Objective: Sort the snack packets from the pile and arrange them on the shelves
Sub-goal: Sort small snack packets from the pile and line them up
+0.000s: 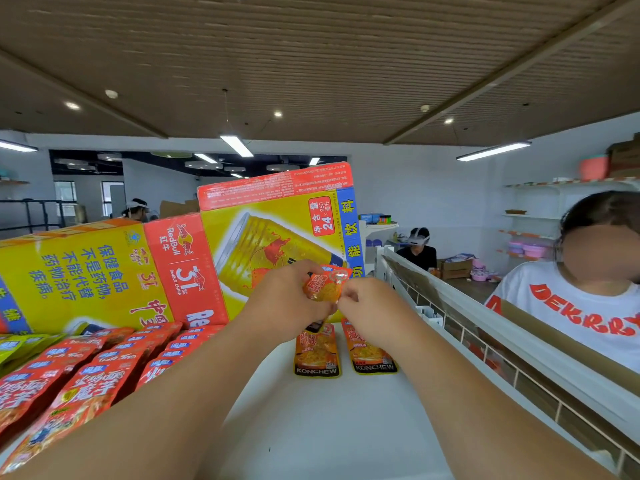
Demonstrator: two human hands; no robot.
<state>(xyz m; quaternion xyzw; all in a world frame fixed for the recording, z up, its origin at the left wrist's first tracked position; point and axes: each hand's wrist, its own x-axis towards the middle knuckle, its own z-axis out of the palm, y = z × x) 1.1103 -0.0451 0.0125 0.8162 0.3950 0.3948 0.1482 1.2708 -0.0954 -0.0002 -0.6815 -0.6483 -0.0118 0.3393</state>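
1. Both in! Left hand [287,301] and right hand [369,306] pinch one orange snack packet [325,285] above the white shelf [329,427].
2. Two KONCHEW packets [317,353] lie flat below (Red Bull carton [270,237] right behind).

The single view came from a wide-angle camera on the person's head. It faced forward along the white shelf top [329,427] and was pitched nearly level, so the ceiling [311,46] filled the upper third. Both forearms entered from the bottom edge. The left hand [291,303] and right hand [370,306] were together on a snack packet [325,285] near mid-frame, close to the lens. The Red Bull cartons [270,237] stood just behind them, and the far wall [415,188] lay well back. Straight lines bowed toward the edges.
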